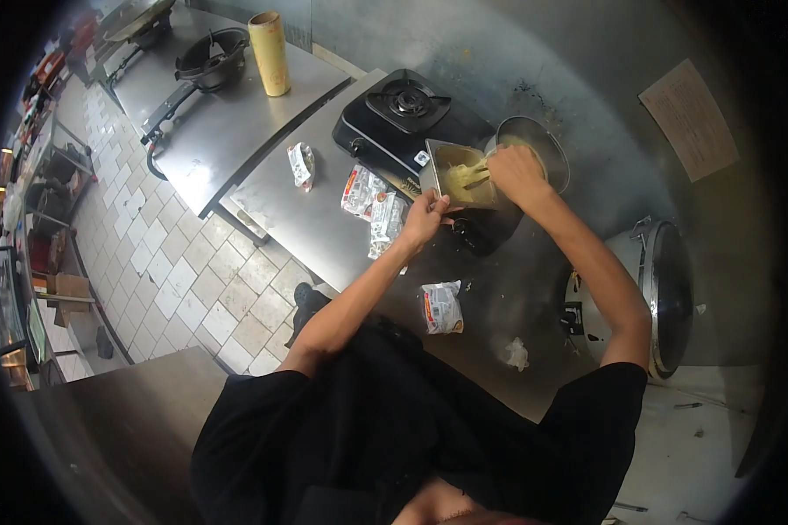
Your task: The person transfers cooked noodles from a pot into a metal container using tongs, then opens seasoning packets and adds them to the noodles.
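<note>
Yellowish food (458, 188) appears to be being worked in a square-mouthed container (455, 155), held tilted at the near right of the black stove (378, 118) by the left hand (425, 220), its fingers closed on the near-left edge, while a thin utensil (476, 178), its kind unclear, seems gripped in the curled right hand (515, 171). A steady hold on the container is judged to be called for next. Just to the right, yellowish contents are partly seen in a round pot (553, 143).

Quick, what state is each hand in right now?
Left hand: closed, holding the metal container.
Right hand: at the container; open or closed can't be told.
</note>
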`<state>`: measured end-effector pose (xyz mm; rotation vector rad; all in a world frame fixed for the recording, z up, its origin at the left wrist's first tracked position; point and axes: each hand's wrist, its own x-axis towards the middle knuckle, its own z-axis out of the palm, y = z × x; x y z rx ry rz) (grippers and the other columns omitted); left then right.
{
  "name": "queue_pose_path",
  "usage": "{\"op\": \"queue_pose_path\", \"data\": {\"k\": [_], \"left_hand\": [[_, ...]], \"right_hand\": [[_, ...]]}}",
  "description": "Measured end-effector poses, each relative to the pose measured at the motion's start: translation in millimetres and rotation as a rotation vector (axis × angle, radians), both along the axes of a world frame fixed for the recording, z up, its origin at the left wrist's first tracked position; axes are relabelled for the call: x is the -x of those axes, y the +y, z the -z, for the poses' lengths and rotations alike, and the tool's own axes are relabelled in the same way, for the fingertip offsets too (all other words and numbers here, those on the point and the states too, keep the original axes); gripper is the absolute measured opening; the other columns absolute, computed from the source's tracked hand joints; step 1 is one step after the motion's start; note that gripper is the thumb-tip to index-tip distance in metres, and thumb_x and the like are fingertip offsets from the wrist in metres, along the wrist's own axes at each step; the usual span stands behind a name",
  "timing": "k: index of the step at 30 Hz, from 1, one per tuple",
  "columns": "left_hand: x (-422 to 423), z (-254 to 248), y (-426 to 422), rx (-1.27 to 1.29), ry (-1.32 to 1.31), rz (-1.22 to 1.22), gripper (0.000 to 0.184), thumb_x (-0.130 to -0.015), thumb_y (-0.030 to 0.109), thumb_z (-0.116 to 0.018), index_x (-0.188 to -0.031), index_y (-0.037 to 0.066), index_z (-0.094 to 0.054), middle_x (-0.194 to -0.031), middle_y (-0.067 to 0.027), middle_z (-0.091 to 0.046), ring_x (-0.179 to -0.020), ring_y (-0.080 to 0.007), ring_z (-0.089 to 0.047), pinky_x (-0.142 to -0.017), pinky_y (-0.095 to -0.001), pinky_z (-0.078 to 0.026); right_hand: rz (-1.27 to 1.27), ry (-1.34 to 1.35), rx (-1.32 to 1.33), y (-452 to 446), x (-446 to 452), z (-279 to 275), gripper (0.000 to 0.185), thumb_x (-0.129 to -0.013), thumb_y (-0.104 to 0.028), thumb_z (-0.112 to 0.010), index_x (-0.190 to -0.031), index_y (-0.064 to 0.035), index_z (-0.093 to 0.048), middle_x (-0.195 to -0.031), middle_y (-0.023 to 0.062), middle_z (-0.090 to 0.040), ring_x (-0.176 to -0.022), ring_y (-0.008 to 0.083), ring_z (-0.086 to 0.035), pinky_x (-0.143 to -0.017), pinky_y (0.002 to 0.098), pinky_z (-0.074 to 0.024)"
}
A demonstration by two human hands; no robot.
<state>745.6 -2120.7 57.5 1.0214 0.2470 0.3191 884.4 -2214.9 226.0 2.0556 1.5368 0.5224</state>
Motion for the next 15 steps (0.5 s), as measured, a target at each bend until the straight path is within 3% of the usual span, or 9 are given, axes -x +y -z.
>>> {"op": "queue_pose_path", "data": {"k": [5,8,10,15], "left_hand": [[0.5,-4.1,0.2,-0.011,-0.002,0.005,0.017,-0.103,0.018,-0.05,-0.092,0.004,-0.046,-0.099,-0.0095,-0.062,-0.101,-0.0255,-0.068,-0.071,-0.0286,-0.057],[-5.8,3.5,-0.1,-0.049,0.035,-0.03,0.017,-0.102,0.014,-0.05,-0.094,-0.001,-0.049,-0.104,-0.0146,-0.064,-0.099,-0.0246,-0.068,-0.066,-0.0285,-0.057],[-2.3,-5.1,-1.6,-0.075,0.043,-0.06,0.018,-0.102,0.016,-0.051,-0.092,0.001,-0.049,-0.099,-0.0119,-0.063,-0.098,-0.0224,-0.068,-0.067,-0.0283,-0.057],[1.3,-21.1,4.6,-0.071,0.042,-0.051,0.021,-0.102,0.019,-0.053,-0.09,0.001,-0.05,-0.092,-0.0084,-0.061,-0.092,-0.0182,-0.067,-0.069,-0.0282,-0.056]], "right_hand": [[0.08,0.14,-0.009,-1.4,11.2,-54.2,0.013,-0.076,-0.016,-0.066,-0.074,-0.006,-0.074,-0.081,0.0144,-0.071,-0.077,0.0303,-0.07,-0.067,0.0395,-0.0549],[0.147,0.267,-0.036,-8.7,5.1,-87.5,0.026,-0.075,-0.026,-0.076,-0.082,-0.0019,-0.072,-0.082,0.0173,-0.07,-0.083,0.0355,-0.068,-0.073,0.044,-0.0526],[0.193,0.358,-0.059,-13.1,0.9,-103.7,0.033,-0.074,-0.032,-0.08,-0.088,-0.0025,-0.072,-0.084,0.0175,-0.07,-0.087,0.0345,-0.068,-0.078,0.0443,-0.0514],[0.311,0.422,-0.002,-11.9,-18.2,-98.3,0.036,-0.075,-0.034,-0.08,-0.094,-0.0042,-0.073,-0.09,0.0172,-0.071,-0.089,0.0348,-0.067,-0.079,0.0448,-0.0511]]}}
